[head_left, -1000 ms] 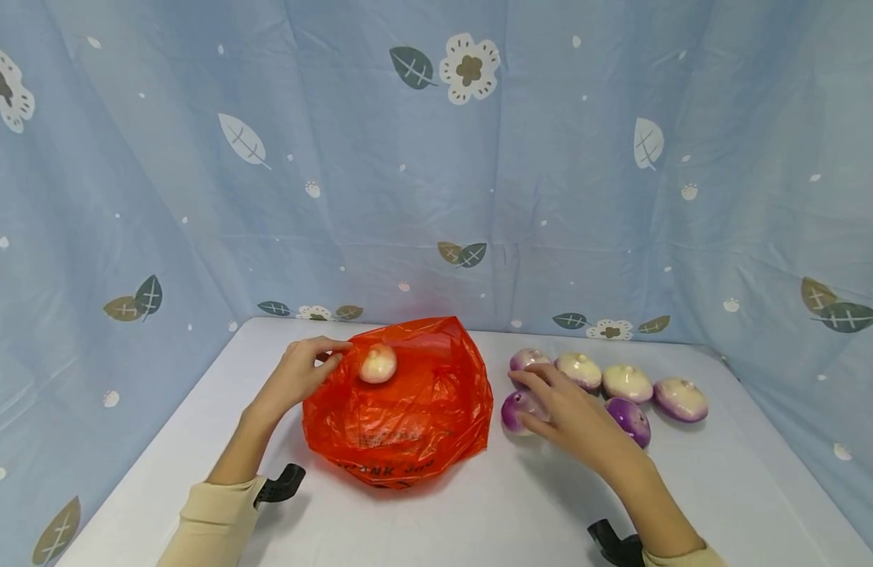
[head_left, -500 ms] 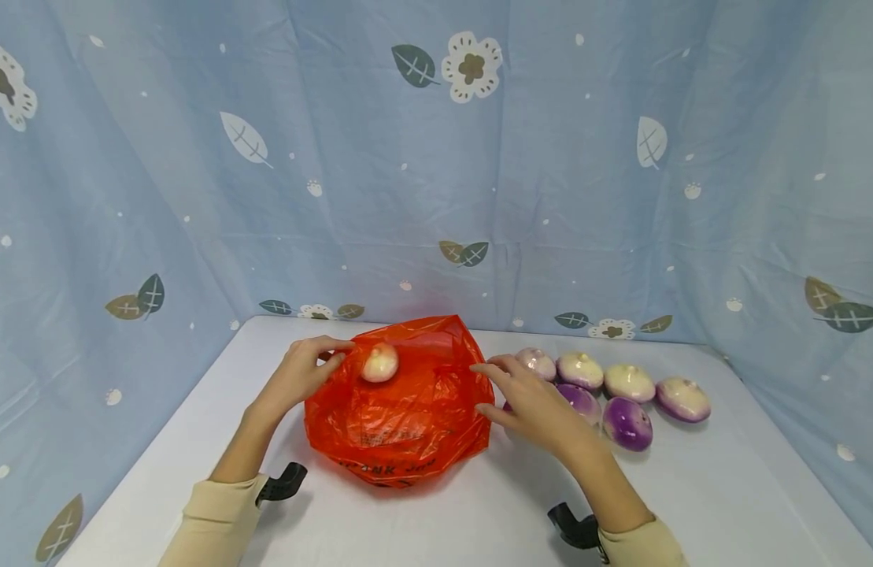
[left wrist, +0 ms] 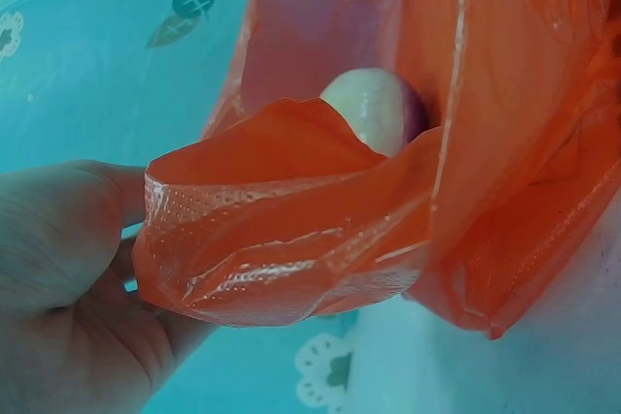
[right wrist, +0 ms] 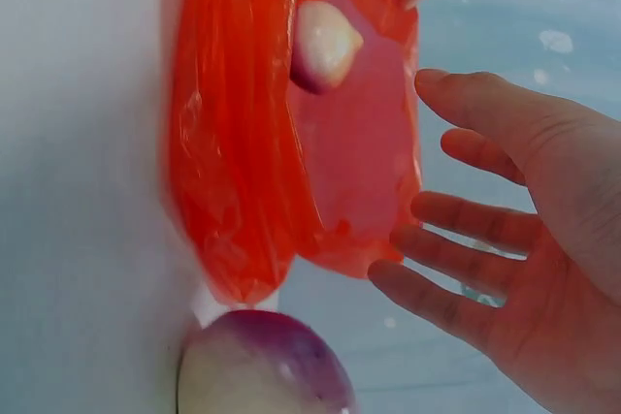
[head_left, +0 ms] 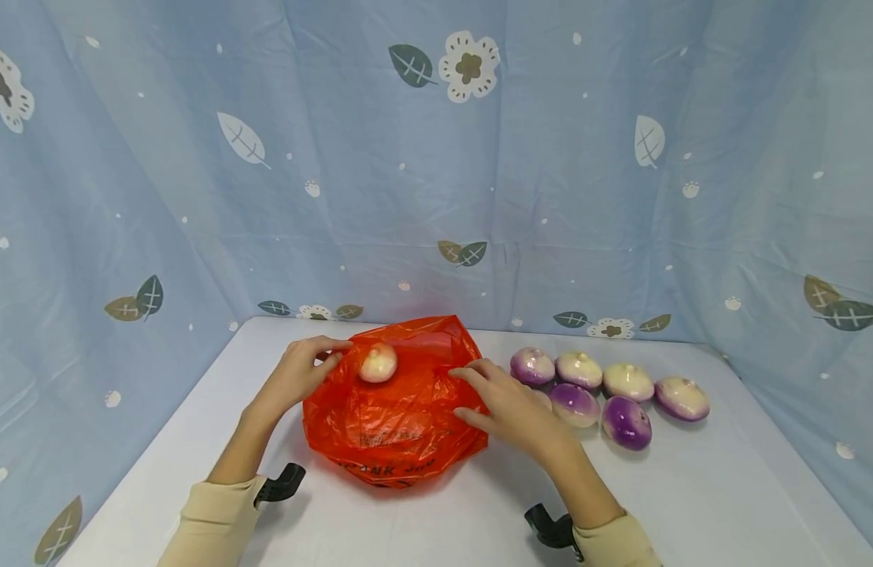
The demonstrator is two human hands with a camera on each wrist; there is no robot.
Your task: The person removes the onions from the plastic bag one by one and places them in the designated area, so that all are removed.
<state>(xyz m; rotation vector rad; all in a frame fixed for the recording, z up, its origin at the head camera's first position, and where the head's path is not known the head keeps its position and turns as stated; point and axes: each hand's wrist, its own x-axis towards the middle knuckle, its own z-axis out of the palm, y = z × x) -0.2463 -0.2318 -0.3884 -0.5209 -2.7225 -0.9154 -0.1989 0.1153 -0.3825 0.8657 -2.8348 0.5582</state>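
Note:
A red plastic bag (head_left: 401, 409) lies with its mouth gaping, and a cream-and-purple turnip (head_left: 378, 363) sits inside it. My left hand (head_left: 307, 368) pinches the bag's left rim between thumb and fingers, as the left wrist view confirms. Over the bag's right side hovers my right hand (head_left: 510, 409). Its fingers (right wrist: 456, 254) are spread and hold nothing. Whether they touch the bag I cannot tell. To the right of the bag several glossy turnips stand in two rows, among them a purple one (head_left: 627, 423); one turnip is partly hidden behind my right hand.
The white table (head_left: 436, 528) carries everything. A blue curtain (head_left: 351, 157) with leaves and flowers hangs along its back and sides. At the row's right end lies another turnip (head_left: 682, 398).
My right hand has moved left from the turnips to the bag's right side. My left hand keeps its hold on the rim, and the turnip in the bag has stayed put.

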